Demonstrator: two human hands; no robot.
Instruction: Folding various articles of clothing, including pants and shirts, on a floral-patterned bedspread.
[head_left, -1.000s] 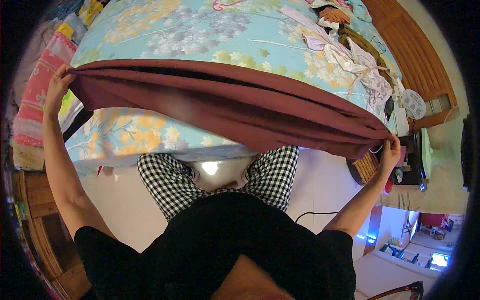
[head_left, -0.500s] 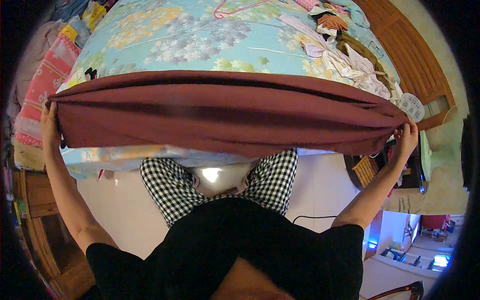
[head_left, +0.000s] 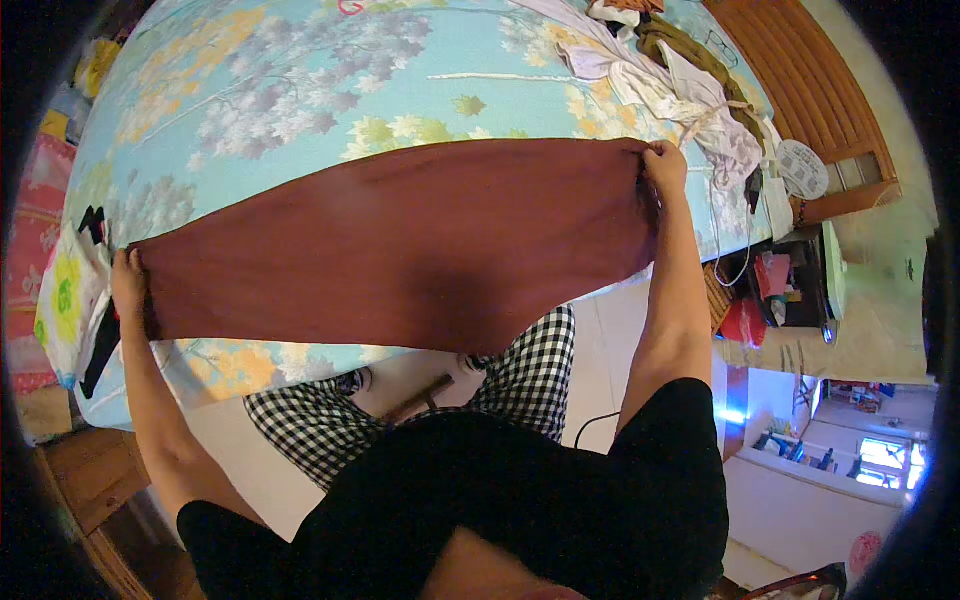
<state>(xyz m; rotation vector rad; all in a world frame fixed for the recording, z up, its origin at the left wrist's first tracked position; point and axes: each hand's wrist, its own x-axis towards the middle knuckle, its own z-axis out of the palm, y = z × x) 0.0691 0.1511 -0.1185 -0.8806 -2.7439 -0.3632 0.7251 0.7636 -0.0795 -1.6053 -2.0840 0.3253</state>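
A wide maroon cloth (head_left: 400, 240) is stretched between my two hands over the near edge of the bed. My left hand (head_left: 128, 283) is closed on its left end. At the upper right corner, my right hand (head_left: 666, 170) grips the other end, higher than the left. The cloth spreads fairly smooth, with its lower edge dipping toward my right knee. Whether it is a garment or a plain piece of fabric, I cannot tell. Beside my left hand lies a white cloth with yellow-green print (head_left: 68, 290), next to something black.
The bed (head_left: 290, 130) has a light blue floral sheet. Crumpled clothes (head_left: 700, 110) lie along its right side, by a wooden headboard (head_left: 810, 90) and a round white disc (head_left: 803, 168). Part of a pink hanger (head_left: 349, 7) shows at the far edge. A wooden cabinet (head_left: 90, 475) stands at lower left.
My right hand has moved inward and up, and my left hand slightly inward and down. The cloth's long folds have flattened, and it now hangs broader and slanted. The view has shifted.
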